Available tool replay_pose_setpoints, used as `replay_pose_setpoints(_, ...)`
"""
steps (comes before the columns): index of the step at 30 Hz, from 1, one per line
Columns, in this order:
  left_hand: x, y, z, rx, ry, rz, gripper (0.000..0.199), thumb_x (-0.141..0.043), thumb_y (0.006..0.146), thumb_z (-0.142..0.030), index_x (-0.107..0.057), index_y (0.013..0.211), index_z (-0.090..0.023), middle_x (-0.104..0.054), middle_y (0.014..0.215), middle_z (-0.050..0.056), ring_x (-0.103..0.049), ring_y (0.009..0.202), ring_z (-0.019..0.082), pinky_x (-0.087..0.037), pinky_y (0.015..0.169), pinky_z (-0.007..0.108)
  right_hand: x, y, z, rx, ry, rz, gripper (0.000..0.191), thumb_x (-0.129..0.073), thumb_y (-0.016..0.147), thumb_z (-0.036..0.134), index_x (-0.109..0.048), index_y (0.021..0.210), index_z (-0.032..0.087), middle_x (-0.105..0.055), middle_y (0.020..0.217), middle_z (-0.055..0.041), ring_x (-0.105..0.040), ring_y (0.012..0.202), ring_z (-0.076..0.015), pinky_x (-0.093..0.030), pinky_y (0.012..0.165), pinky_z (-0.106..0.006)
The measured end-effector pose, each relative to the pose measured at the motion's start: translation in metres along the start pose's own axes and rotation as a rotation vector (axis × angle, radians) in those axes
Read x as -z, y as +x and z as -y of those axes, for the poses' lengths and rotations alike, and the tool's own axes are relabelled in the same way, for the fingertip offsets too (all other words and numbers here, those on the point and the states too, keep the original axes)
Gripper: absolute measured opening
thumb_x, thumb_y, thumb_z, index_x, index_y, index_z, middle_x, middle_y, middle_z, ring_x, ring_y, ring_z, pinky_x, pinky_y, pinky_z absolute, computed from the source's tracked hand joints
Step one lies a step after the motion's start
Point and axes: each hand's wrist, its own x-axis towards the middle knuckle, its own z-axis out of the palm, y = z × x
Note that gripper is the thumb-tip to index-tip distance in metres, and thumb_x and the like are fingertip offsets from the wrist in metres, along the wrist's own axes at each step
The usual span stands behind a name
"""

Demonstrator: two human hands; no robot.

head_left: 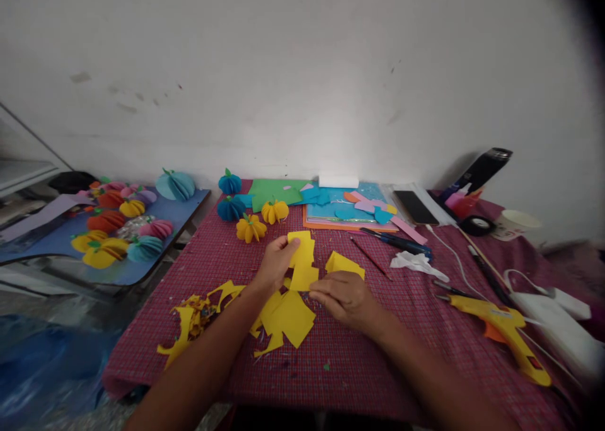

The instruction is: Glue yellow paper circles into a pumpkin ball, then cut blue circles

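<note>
Between my two hands is a piece of yellow paper (pixel 302 264), raised over the table. My left hand (pixel 276 261) grips its upper left edge, thumb on top. The fingertips of my right hand (pixel 343 293) are pinched at its lower right corner. A folded yellow paper piece (pixel 345 265) lies just behind my right hand. Below the held paper, several flat yellow paper pieces (pixel 288 317) overlap on the cloth. Yellow paper scraps (pixel 189 321) are heaped beside my left forearm, which partly covers them.
Yellow and blue paper pumpkins (pixel 251 228) stand behind my left hand; more cover the blue side table (pixel 177 223). Coloured paper sheets (pixel 326 213) lie at the back. To the right are a pencil (pixel 371 258), a box cutter (pixel 401 242), a phone (pixel 416 207) and a yellow glue gun (pixel 501 327).
</note>
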Motion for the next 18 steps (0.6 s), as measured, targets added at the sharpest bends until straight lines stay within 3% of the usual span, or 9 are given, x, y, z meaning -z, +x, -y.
replay_pose_setpoints(5,0.003,0.003,-0.003,-0.074,-0.003,-0.041,0.04,-0.084,0.065,-0.047,-0.067,0.081,-0.014,-0.068,0.07,0.002,-0.06,0.055,0.012,-0.047,0.055,0.023,-0.004,-0.002,0.002,0.13,0.086,0.208,0.014,-0.058,0.096,0.024,-0.072,0.101,0.023,-0.075,0.085,-0.0033,-0.07,0.074,-0.0148,-0.055,0.067,-0.027)
replay_pose_setpoints(12,0.003,0.005,0.001,-0.054,0.01,-0.031,0.041,-0.083,0.067,-0.047,-0.068,0.085,-0.013,-0.069,0.071,0.004,-0.061,0.056,0.013,-0.048,0.054,0.024,-0.002,0.0,0.009,0.088,0.102,0.341,0.018,-0.053,0.096,0.019,-0.07,0.091,0.022,-0.073,0.08,-0.0008,-0.068,0.072,-0.0149,-0.051,0.066,-0.027)
replay_pose_setpoints(18,0.002,0.003,0.001,-0.045,0.017,-0.02,0.039,-0.082,0.068,-0.044,-0.068,0.087,-0.013,-0.069,0.072,0.004,-0.061,0.057,0.013,-0.048,0.054,0.024,0.004,0.0,0.01,0.037,0.087,0.399,0.025,-0.055,0.087,0.011,-0.07,0.104,0.023,-0.071,0.083,-0.0001,-0.066,0.07,-0.0145,-0.048,0.063,-0.026)
